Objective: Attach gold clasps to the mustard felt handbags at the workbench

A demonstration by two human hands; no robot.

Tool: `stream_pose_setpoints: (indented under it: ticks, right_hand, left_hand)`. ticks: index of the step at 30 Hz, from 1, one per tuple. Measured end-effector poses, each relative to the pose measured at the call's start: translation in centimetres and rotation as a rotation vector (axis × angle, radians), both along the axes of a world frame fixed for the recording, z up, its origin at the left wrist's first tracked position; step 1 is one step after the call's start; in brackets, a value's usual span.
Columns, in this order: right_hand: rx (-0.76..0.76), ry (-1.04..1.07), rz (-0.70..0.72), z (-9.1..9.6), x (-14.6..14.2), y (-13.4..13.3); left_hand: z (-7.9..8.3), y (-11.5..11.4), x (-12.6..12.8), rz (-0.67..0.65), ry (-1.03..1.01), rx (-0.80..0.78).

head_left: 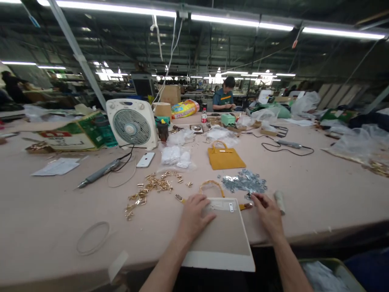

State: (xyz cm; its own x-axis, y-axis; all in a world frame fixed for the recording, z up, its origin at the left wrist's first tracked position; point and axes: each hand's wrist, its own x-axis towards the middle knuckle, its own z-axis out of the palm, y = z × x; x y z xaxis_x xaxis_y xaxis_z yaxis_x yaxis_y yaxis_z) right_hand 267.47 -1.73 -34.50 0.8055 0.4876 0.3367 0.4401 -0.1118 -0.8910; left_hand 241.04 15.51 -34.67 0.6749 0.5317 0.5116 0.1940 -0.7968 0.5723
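My left hand (pixel 196 219) lies on a grey-beige bag panel (pixel 221 235), fingers spread over its upper left part. The panel has white edges, an orange-yellow handle (pixel 212 182) at its top and straps with metal ends (pixel 245 206) at the sides. Near its top right corner sits a small silver plate with holes (pixel 231 207). Just right of the panel, my right hand (pixel 268 213) is closed in a pinch at a small metal plate (pixel 249 196), beside a heap of similar silver plates (pixel 244 181). The fingers partly hide that plate.
Gold metal fittings (pixel 154 184) lie scattered to the left. A yellow bag piece (pixel 226 158) rests beyond the panel, a pale cylinder (pixel 279 202) beside my right hand. Farther off are a fan (pixel 131 123), phone (pixel 145 159), corded tools (pixel 101 172) and a seated person (pixel 223 97).
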Motion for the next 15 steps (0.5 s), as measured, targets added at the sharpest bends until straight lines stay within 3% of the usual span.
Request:
stream_pose_setpoints:
  ticks: [2,7,15]
  right_hand:
    - [0.019,0.016,0.184,1.1,-2.7,1.5]
    - [-0.144,-0.135,0.541,3.1,-8.2,5.5]
    - [-0.231,-0.181,0.531,1.8,-9.0,7.7]
  left_hand:
    - [-0.2,0.0,0.1,-0.005,-0.008,-0.01]
    - [0.4,-0.1,0.0,0.015,0.02,0.002]
    - [0.2,-0.2,-0.1,0.044,0.066,0.046]
